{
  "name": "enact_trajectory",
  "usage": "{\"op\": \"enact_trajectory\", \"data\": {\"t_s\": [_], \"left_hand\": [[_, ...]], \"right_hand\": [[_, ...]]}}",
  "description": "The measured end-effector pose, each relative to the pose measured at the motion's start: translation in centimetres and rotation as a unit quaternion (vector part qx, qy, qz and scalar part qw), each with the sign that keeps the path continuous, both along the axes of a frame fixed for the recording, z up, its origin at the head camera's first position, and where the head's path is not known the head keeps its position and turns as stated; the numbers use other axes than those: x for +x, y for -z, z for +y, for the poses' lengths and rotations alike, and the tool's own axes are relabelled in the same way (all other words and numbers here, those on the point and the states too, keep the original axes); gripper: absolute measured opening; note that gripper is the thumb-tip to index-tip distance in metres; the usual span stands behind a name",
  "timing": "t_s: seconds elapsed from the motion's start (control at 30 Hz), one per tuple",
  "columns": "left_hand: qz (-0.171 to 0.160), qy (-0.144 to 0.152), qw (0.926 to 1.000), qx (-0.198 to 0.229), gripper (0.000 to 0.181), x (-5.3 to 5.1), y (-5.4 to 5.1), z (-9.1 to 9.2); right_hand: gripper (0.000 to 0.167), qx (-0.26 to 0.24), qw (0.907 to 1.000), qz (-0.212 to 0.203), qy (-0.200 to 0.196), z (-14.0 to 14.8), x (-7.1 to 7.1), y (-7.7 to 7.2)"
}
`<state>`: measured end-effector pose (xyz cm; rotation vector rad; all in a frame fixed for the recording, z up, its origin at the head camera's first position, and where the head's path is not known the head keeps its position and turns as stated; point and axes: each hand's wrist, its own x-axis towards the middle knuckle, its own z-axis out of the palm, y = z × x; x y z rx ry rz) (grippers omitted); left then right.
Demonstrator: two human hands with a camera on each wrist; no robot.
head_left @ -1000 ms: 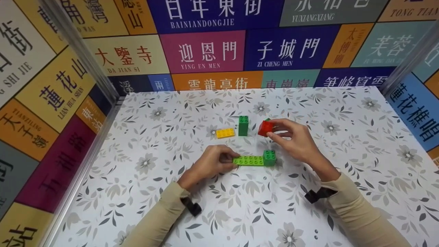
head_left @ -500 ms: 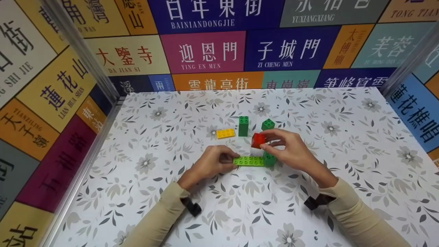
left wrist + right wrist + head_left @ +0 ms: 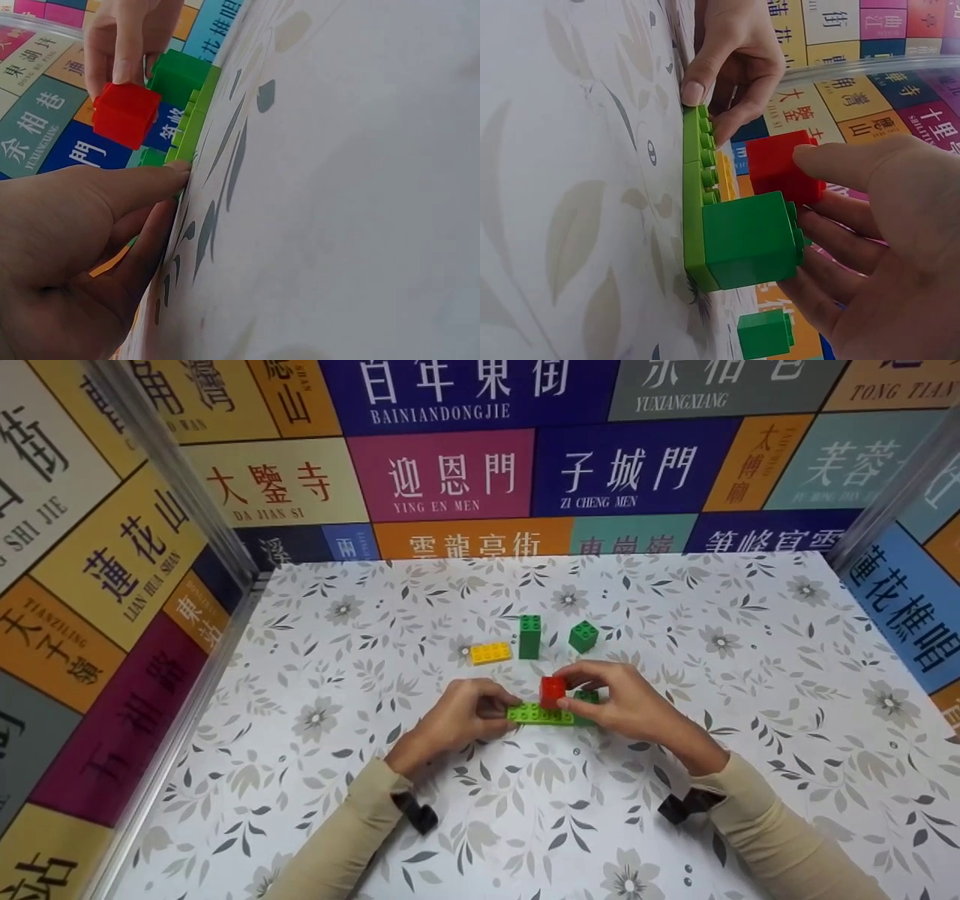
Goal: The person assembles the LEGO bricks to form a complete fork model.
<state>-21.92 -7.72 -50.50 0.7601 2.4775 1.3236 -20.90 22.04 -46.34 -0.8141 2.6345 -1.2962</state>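
Observation:
My left hand [image 3: 459,718] pinches the left end of a light green studded strip [image 3: 534,714] that lies on the table. A green block [image 3: 750,240] is fixed on the strip's right end. My right hand [image 3: 637,705] holds a red block [image 3: 553,691] between thumb and fingers, just above the strip's studs and left of the green block. In the right wrist view, the red block [image 3: 783,166] is clear of the strip [image 3: 697,195]. The left wrist view shows the left thumb and fingers at the strip's near end, with the red block [image 3: 126,115] beside it.
Behind the strip stand a tall green block [image 3: 529,637] and a small green block [image 3: 583,637]. A flat yellow brick [image 3: 490,653] lies left of the tall one. The table [image 3: 315,810] has a floral cover, with sign-printed panels behind and at both sides.
My right hand has brought the red block down and to the left, from beside the small green block to over the strip. My left hand has stayed at the strip's end.

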Motion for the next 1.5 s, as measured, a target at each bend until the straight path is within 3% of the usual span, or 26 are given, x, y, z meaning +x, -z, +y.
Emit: {"op": "enact_trajectory", "data": {"t_s": [0.27,0.5,0.77,1.23,1.5], "left_hand": [[-0.001,0.001,1.0,0.001,0.034,0.03,0.04,0.1],[0.018,0.009,0.9998,0.008,0.033,-0.05,0.01,0.1],[0.008,0.007,0.9999,0.004,0.034,0.01,-0.09,0.12],[0.006,0.003,1.0,-0.004,0.035,0.09,-0.1,0.09],[0.027,0.011,0.9996,0.0,0.032,0.09,-0.18,-0.04]], "right_hand": [[0.036,0.033,0.9993,-0.008,-0.012,0.02,-0.07,0.63],[0.034,0.041,0.999,-0.011,-0.009,0.09,-0.17,0.84],[0.034,0.055,0.9984,-0.012,-0.013,0.28,-0.13,0.7],[0.029,0.055,0.9985,-0.001,-0.007,-0.06,-0.1,0.83],[0.028,0.044,0.9988,-0.015,-0.011,0.07,-0.26,0.86]]}}
